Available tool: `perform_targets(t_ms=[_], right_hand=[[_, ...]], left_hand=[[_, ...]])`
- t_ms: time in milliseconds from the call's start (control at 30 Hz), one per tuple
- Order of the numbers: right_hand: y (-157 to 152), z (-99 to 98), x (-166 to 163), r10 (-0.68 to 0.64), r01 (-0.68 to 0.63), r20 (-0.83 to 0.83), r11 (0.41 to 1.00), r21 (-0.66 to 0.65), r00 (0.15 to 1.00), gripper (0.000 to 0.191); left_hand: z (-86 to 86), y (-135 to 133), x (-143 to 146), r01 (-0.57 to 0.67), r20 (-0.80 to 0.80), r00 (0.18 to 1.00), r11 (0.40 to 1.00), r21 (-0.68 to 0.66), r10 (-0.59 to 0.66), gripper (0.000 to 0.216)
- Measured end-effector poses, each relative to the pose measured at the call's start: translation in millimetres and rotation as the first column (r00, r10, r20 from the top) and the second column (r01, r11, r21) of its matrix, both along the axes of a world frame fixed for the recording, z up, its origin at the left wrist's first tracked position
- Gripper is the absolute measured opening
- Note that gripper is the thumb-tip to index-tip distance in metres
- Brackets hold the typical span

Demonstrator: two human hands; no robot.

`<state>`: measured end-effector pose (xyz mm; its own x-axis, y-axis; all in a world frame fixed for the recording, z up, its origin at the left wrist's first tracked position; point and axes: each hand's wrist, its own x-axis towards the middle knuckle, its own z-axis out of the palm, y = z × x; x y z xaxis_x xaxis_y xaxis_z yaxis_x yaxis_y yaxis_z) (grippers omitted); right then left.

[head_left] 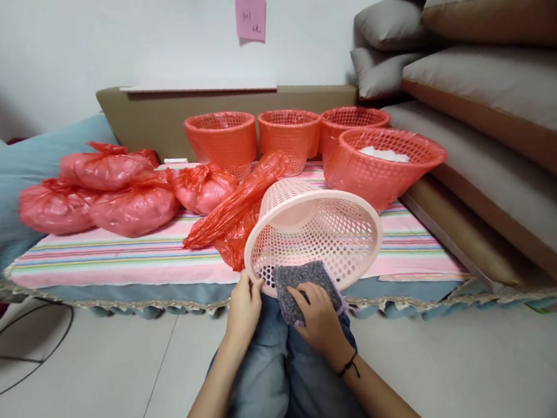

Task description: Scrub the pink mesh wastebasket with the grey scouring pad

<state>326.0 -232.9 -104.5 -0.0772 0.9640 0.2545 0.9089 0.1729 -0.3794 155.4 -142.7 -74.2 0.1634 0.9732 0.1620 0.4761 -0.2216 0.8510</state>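
Sits facing a low bed, with knees in blue jeans [272,379] at the bottom of the view. Pinches the near rim of a pink basket [326,230] with the left hand [244,307], thumb and fingers clenched around the plastic edge. Presses a grey cloth [301,280] against the lower inside of that rim with the right hand [320,318], with fingers curled over the cloth and grasping it. Wears a thin black band [351,366] at that wrist. Holds the basket tipped on its side, mouth toward the camera, with the far end over the striped sheet [121,250] at the front edge of the bed and the near rim hanging just above the lap.

Just left of the basket and touching it, a long red bag [232,208] lying slantwise on the sheet. Further left, a cluster of four knotted red bags [133,208], full and pressed against each other. Along the back of the bed, three orange baskets [221,139], upright and side by side. In front of the rightmost one, a wider orange basket [384,166], tilted, with something white inside, just beyond the pink basket. On the right, stacked grey cushions [497,85], well apart from both hands. On the white wall behind, a pink note [250,16]. At lower left on the tiled floor, a wire hoop [12,357].
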Motion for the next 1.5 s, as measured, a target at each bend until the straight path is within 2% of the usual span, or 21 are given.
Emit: perform_targets(t_ms=[167, 267, 367, 500, 567, 633, 733, 800, 867, 933, 1000, 1067, 1233, 1300, 1367, 1500], right_hand=[[14.6, 9.3, -4.3, -0.003, 0.009, -0.222, 1.000, 0.027, 0.975, 0.043], [13.5, 13.1, -6.5, 0.056, -0.068, -0.308, 0.997, -0.028, 0.950, 0.038], [5.2, 16.5, -6.4, 0.132, -0.159, -0.170, 0.974, -0.160, 0.977, 0.041], [-1.1, 23.8, 3.8, 0.101, -0.093, 0.017, 0.959, -0.266, 0.995, 0.047], [3.5, 31.6, 15.7, 0.046, -0.033, 0.036, 0.954, -0.298, 0.998, 0.043], [14.7, 44.6, 30.2, 0.037, -0.051, -0.052, 0.946, -0.321, 0.998, 0.036], [43.3, 74.0, 48.0, 0.029, -0.114, -0.322, 0.961, -0.251, 0.946, 0.023], [68.9, 95.5, 51.7, -0.029, -0.034, -0.388, 0.987, -0.155, 0.921, 0.025], [98.2, 111.9, 47.4, -0.099, 0.099, -0.305, 0.995, -0.017, 0.947, 0.025], [129.1, 117.4, 36.6, -0.153, 0.165, -0.123, 0.981, 0.097, 0.981, 0.031], [157.9, 109.3, 22.2, -0.132, 0.126, 0.058, 0.987, 0.099, 0.990, 0.039], [181.2, 89.3, 7.8, -0.048, 0.044, 0.142, 0.999, 0.028, 0.989, 0.043], [209.3, 29.9, -6.8, -0.002, 0.014, 0.087, 0.991, -0.137, 0.996, 0.038], [211.2, 18.5, -3.2, -0.003, 0.011, 0.039, 0.983, -0.184, 0.999, 0.037], [206.6, 15.5, 1.7, 0.018, -0.021, -0.016, 0.976, -0.216, 1.000, 0.036], [169.9, 17.3, 5.9, 0.113, -0.141, -0.123, 0.957, -0.253, 0.986, 0.036]], left_hand=[[3.9, 3.8, 0.4, 0.008, -0.017, 1.000, 1.000, 0.012, -0.008, 0.013], [2.8, 12.2, -8.6, -0.007, -0.033, 0.999, 1.000, 0.021, 0.008, 0.016], [5.0, 21.4, -23.3, -0.019, -0.052, 0.998, 0.999, 0.036, 0.021, 0.019], [18.6, 26.3, -41.4, -0.043, -0.084, 0.995, 0.995, 0.085, 0.050, 0.020], [27.4, 24.2, -45.8, -0.034, -0.093, 0.995, 0.993, 0.110, 0.044, 0.022], [34.4, 20.5, -46.5, -0.014, -0.080, 0.997, 0.991, 0.129, 0.024, 0.023], [38.0, 15.9, -43.9, -0.009, -0.035, 0.999, 0.990, 0.141, 0.014, 0.024], [36.5, 14.7, -42.0, -0.017, -0.010, 1.000, 0.991, 0.131, 0.018, 0.024], [34.0, 14.2, -41.0, -0.029, 0.001, 1.000, 0.993, 0.117, 0.029, 0.025], [31.9, 13.4, -40.6, -0.042, -0.003, 0.999, 0.993, 0.114, 0.043, 0.025], [30.6, 12.0, -40.5, -0.047, -0.008, 0.999, 0.991, 0.121, 0.049, 0.024], [29.2, 10.3, -41.0, -0.044, -0.004, 0.999, 0.993, 0.112, 0.045, 0.022], [22.6, 8.0, -45.6, -0.024, 0.007, 1.000, 0.998, 0.053, 0.023, 0.024], [20.0, 8.5, -47.9, -0.017, 0.010, 1.000, 0.999, 0.047, 0.017, 0.024], [17.7, 10.1, -49.5, -0.021, 0.021, 1.000, 0.999, 0.050, 0.020, 0.023], [13.4, 14.4, -51.3, -0.052, -0.003, 0.999, 0.997, 0.060, 0.052, 0.023]])
